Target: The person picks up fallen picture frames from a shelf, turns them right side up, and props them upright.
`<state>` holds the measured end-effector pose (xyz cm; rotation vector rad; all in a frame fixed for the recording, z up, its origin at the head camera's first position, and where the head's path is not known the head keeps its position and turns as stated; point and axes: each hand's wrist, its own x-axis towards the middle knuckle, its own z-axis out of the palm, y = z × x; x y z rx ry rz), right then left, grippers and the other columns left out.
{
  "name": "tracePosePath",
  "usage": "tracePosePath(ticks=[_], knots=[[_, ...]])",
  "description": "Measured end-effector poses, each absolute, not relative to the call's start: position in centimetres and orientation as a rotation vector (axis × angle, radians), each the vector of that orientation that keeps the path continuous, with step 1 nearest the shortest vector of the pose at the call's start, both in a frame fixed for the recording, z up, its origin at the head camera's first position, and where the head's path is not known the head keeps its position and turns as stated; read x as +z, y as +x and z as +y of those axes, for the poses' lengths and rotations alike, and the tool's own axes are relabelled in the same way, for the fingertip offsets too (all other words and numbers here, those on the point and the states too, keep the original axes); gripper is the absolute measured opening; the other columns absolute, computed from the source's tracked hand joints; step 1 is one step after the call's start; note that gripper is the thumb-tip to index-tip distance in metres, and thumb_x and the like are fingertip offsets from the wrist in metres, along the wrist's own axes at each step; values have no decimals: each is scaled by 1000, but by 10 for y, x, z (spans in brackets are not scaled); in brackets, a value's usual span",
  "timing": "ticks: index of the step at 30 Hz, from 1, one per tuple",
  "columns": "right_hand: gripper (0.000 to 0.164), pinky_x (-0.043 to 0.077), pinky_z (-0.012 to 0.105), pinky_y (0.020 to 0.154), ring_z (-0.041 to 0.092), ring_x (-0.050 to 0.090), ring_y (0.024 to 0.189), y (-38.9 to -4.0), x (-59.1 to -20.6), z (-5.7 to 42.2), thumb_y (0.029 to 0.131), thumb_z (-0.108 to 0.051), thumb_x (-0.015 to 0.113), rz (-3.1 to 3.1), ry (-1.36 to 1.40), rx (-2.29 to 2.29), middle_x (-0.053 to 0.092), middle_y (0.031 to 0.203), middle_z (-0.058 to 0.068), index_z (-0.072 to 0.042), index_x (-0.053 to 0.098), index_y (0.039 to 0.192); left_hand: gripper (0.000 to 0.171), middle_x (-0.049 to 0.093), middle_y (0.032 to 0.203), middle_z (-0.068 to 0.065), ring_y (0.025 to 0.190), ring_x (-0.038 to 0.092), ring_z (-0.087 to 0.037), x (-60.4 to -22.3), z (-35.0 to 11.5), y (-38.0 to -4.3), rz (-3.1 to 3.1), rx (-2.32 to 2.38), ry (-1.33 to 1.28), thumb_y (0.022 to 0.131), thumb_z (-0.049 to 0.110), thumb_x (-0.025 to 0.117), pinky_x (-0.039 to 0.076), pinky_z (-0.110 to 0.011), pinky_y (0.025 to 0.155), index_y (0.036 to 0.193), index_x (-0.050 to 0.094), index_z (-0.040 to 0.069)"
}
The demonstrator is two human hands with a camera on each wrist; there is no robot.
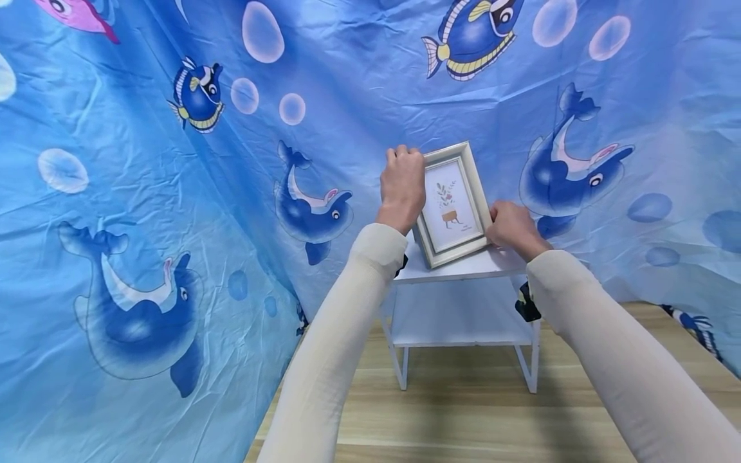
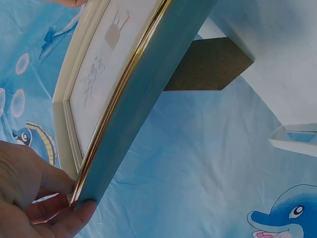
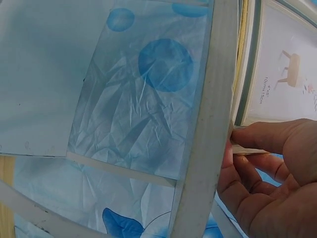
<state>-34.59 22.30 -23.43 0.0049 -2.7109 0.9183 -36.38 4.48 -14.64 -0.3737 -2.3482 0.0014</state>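
A picture frame (image 1: 478, 193) with a pale silvery border stands tilted on the white table (image 1: 463, 267), its print of a plant on a small stool facing me. My left hand (image 1: 403, 183) grips its upper left corner; in the left wrist view the thumb and fingers (image 2: 74, 218) pinch that corner. The right hand (image 1: 512, 226) holds the lower right edge, thumb in front and fingers curled behind, as the right wrist view shows. Behind the frame, a brown stand leg (image 2: 210, 64) is folded out and reaches toward the tabletop.
The small white table has a lower shelf (image 1: 463, 315) and metal legs (image 1: 403, 370) on a wood-look floor (image 1: 463, 418). Blue cloth (image 1: 359, 116) printed with dolphins, fish and bubbles hangs behind the table and along the left side.
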Motion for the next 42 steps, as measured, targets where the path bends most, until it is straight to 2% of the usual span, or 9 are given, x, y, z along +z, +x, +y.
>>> tracePosePath(ticks=[7,15,25,35,42], knots=[[9,43,37,66,32,52,79,-343,-235,226,82,1,57,-2703,5,873,58,86,16,0,55,90,31,61,119,-13,111,53,-25,-147,46,-364,-2338,-42,-405,95,3,61,58,-30,78,125,63,0],[4,41,37,64,29,49,74,-342,-233,224,81,0,56,-2707,-18,827,55,78,13,-1,53,83,29,61,120,-13,112,54,-26,-145,44,-369,-2328,-75,-419,95,1,60,58,-31,80,124,64,1],[8,38,35,60,27,47,70,-339,-228,219,79,0,56,-2703,-51,804,50,71,10,-5,51,75,30,60,123,-14,114,53,-26,-140,41,-370,-2350,-116,-434,96,0,58,57,-32,81,125,63,1],[12,39,37,63,27,47,71,-335,-230,214,79,-1,58,-2703,-68,807,50,71,9,-6,48,74,29,62,121,-15,113,55,-27,-139,38,-374,-2331,-167,-425,95,-3,57,58,-36,83,123,65,0],[10,42,43,72,29,49,75,-331,-232,214,80,-3,59,-2709,-90,803,51,74,10,-5,49,77,33,62,124,-15,116,55,-28,-138,40,-375,-2365,-182,-434,95,-3,57,57,-34,86,127,62,0]])
